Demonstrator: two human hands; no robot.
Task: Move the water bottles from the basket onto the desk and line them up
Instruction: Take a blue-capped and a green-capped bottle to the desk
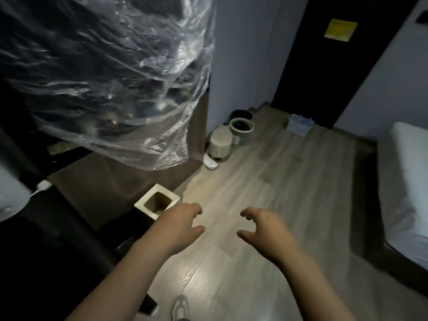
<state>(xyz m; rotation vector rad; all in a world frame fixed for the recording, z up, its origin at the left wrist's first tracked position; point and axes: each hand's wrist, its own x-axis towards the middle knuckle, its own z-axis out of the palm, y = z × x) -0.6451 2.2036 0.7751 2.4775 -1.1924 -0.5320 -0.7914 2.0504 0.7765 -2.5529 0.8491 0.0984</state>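
Two bare forearms reach into view from the bottom edge, with no sleeve, cuff, watch or band showing on either one as far as the frame runs. The left hand (183, 224) wears no glove and no ring that can be made out, and the right hand (264, 228) is likewise uncovered. At the bottom edge, a light grey shoe (179, 308) shows, blurred, its laces and markings too soft to read.

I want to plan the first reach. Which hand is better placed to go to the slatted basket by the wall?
Probably the right. Both hands are open and empty, but the right hand is more in line with the basket; the left hand is further aside.
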